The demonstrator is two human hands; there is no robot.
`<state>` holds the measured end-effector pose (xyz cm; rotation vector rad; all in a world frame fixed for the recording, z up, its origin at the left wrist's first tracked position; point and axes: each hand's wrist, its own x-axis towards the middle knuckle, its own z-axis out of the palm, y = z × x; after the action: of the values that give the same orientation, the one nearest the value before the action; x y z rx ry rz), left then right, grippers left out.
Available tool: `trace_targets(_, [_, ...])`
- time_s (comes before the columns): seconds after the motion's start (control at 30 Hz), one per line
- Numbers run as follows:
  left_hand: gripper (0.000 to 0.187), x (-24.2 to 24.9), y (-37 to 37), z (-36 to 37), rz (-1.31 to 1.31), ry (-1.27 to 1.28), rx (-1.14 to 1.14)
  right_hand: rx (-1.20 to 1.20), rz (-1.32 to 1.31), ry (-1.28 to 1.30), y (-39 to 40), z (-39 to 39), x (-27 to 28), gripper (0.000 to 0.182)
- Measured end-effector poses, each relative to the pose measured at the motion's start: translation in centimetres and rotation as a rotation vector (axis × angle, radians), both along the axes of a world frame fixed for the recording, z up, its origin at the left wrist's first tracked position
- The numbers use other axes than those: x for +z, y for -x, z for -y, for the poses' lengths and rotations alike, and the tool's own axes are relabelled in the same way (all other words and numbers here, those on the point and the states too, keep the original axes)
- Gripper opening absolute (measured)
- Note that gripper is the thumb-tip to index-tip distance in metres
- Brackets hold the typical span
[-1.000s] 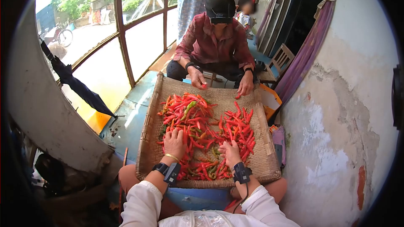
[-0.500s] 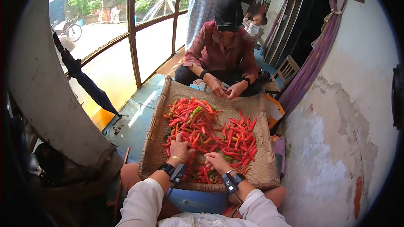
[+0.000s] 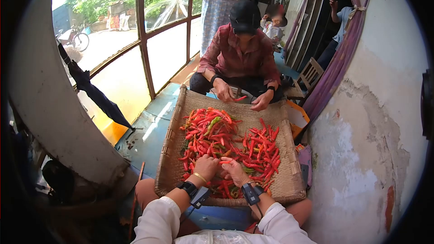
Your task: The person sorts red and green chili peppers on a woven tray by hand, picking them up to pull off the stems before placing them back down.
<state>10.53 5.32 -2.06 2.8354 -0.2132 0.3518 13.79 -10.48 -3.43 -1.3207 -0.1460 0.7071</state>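
Pinching a red pepper [image 3: 225,162] between thumb and fingertips, the right hand [image 3: 235,172] sits just below the middle of my frame, its fingers drawn together. Close beside it I've got the left hand [image 3: 206,167], back turned up to me, fingers bent inward; the tips are hidden, so I can't tell whether they're gripping that same pepper or only near it.

Now the pepper itself: slim, bright red, lying roughly sideways between the two hands, its ends partly covered from where I'm viewing.

On to the woven tray [image 3: 253,114], broad and shallow with a raised rim, filling the centre of my view. I see a large heap [image 3: 210,129] of peppers left of centre, mostly red, with a green pepper [image 3: 212,125] lying on top. Right of centre there's a smaller pile [image 3: 263,149], mainly red too, and more peppers spread below the hands near the bottom rim.

Across the tray, upper centre, a co-worker [image 3: 242,58] in a dark red shirt holds another red pepper [image 3: 240,98] over the far edge. To the right of the tray I spot an orange box [image 3: 296,116]; what's in it, I can't make out.
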Motion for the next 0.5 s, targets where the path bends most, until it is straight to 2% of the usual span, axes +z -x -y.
trace_targets(0.07, [0.016,-0.7,0.4,0.5,-0.185,0.076,-0.008,0.018,0.088,-0.021,0.8,-0.3,0.7,0.035])
trace_targets(0.3, [0.02,-1.4,0.5,-0.2,-0.123,0.292,-0.231,-0.114,0.065,0.038,0.0,0.2,-0.7,0.023])
trace_targets(0.37, [0.019,-0.6,0.6,-0.2,-0.179,0.228,-0.175,-0.32,0.084,-0.023,-0.9,1.2,-0.2,0.018])
trace_targets(0.5, [0.018,-1.4,0.1,-1.3,-0.202,0.28,-0.062,-0.671,-0.058,-0.3,-4.0,6.4,0.5,0.02])
